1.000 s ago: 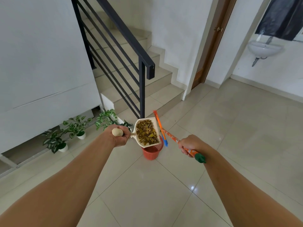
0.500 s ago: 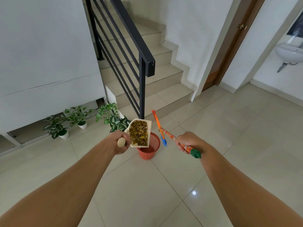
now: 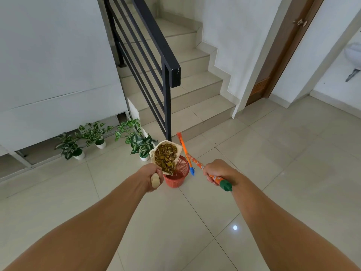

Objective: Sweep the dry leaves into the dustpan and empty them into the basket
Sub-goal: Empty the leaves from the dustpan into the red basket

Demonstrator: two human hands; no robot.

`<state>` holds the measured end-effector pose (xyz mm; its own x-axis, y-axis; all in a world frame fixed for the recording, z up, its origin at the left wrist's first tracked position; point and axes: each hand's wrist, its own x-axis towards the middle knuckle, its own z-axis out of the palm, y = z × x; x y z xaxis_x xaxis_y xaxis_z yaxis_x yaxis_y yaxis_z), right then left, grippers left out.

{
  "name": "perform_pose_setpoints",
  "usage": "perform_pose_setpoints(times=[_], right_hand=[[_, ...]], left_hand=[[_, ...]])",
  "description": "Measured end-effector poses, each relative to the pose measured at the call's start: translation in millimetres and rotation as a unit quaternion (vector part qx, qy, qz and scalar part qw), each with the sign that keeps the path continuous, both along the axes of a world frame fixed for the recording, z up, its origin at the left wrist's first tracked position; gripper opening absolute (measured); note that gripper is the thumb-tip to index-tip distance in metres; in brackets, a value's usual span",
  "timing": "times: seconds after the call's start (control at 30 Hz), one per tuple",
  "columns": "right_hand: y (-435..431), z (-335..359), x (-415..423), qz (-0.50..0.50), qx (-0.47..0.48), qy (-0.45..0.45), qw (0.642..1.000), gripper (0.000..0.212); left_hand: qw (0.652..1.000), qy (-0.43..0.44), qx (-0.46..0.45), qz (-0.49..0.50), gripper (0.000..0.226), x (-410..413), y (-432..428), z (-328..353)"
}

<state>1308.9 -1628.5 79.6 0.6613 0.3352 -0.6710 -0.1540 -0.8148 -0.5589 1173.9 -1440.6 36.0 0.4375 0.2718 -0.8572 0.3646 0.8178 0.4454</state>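
My left hand (image 3: 151, 178) grips the beige handle of a cream dustpan (image 3: 154, 152) heaped with dry yellow-brown leaves (image 3: 166, 158). The pan is tilted, its lower corner pointing down over the rim of a small red mesh basket (image 3: 180, 174) on the floor. My right hand (image 3: 218, 173) is closed around the orange broom handle (image 3: 195, 162), whose green end cap sticks out behind the hand. The broom's orange and blue head (image 3: 185, 152) reaches down to the floor just right of the basket.
Several small potted plants (image 3: 93, 136) in white pots stand left of the basket along the wall. A black stair railing post (image 3: 168, 106) rises right behind the basket, with tiled steps (image 3: 195, 106) beyond. A brown door (image 3: 281, 53) and a sink (image 3: 353, 53) are at the right.
The dustpan has swung from level and facing right to tilted over the basket, with leaves sliding toward its lower corner. Both hands moved closer to the basket.
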Motion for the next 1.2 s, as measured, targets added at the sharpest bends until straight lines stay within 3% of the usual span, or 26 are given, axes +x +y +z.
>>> perform_pose_setpoints(times=[0.23, 0.57, 0.73, 1.2], right_hand=[[-6.5, 5.1, 4.9, -0.009, 0.014, 0.021, 1.0, 0.013], [-20.4, -0.5, 14.1, -0.005, 0.029, 0.019, 0.999, 0.005], [-25.0, -2.1, 16.8, 0.002, 0.026, 0.019, 0.999, 0.008], [-31.5, 3.2, 18.0, 0.005, 0.034, 0.017, 0.999, 0.012]], left_hand=[[0.999, 0.015, 0.034, -0.031, 0.008, 9.9, -12.2, 4.4], [0.995, 0.043, 0.06, -0.064, 0.016, 19.1, -21.0, -0.7], [0.994, 0.054, 0.081, -0.059, 0.039, 23.3, -26.5, 4.9], [0.987, 0.073, 0.118, -0.084, 0.047, 22.0, -30.0, 12.1]])
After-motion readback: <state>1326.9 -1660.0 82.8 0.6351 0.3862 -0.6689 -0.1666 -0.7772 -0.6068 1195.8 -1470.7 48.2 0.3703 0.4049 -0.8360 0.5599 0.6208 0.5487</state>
